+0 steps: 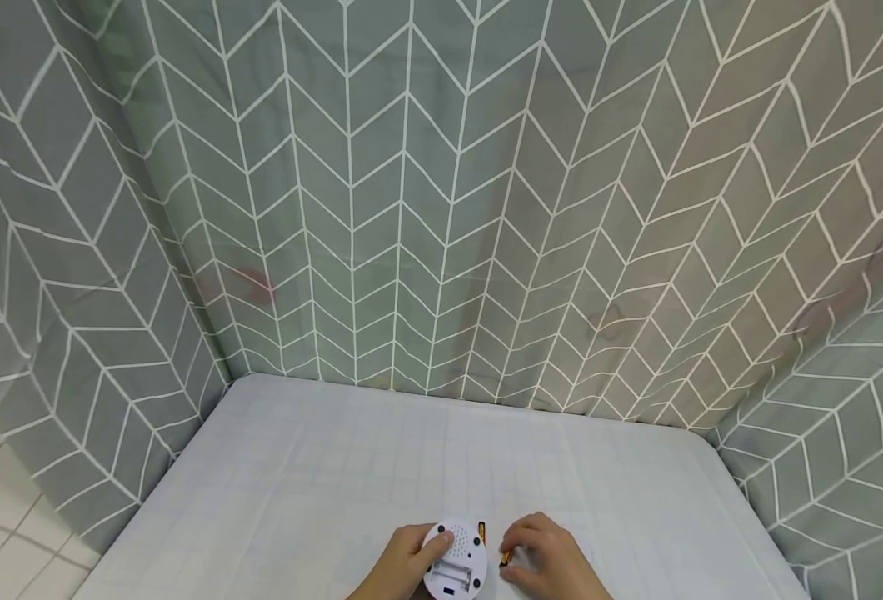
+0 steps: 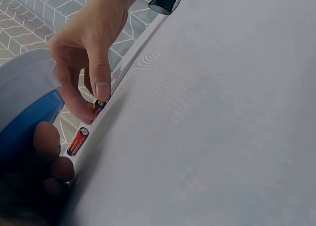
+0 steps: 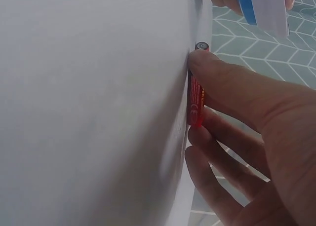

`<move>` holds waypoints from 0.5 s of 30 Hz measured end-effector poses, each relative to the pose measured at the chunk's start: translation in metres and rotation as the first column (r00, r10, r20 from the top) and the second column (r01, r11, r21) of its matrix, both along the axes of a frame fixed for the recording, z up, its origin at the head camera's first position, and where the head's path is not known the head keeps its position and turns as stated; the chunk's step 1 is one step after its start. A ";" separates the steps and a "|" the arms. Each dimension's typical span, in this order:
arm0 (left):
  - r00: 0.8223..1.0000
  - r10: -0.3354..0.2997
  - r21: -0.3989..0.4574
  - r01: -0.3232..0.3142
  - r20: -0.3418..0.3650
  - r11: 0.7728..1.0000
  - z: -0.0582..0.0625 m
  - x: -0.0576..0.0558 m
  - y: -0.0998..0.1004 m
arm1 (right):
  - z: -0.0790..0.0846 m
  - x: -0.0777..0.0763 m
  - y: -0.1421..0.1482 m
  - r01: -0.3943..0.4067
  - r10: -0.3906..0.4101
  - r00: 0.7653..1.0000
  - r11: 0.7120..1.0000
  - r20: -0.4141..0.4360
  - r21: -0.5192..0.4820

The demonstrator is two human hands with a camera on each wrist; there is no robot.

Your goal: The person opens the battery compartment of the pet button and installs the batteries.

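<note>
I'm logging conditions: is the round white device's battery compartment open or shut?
Open: in the head view, the battery compartment shows its recessed inside, with no cover over it.

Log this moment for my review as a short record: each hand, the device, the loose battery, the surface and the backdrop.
Left hand: holds the round white-and-blue device
Device: battery compartment uncovered, facing the head camera
Right hand: pinches a red-and-black battery
Loose battery: lies between device and right hand
Surface: white-covered table
Backdrop: grey curtain, white chevron lines
</note>
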State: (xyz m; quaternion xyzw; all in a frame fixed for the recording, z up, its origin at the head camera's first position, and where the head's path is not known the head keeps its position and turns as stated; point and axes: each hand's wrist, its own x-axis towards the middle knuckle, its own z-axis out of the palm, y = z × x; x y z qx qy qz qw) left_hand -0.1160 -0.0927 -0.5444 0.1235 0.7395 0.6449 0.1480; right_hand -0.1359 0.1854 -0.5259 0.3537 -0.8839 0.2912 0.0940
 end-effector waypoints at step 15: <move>0.999 -0.018 -0.008 0.017 -0.050 1.000 -0.003 0.000 -0.001 | 0.006 0.002 0.003 -0.010 0.006 0.991 0.999 0.137 0.034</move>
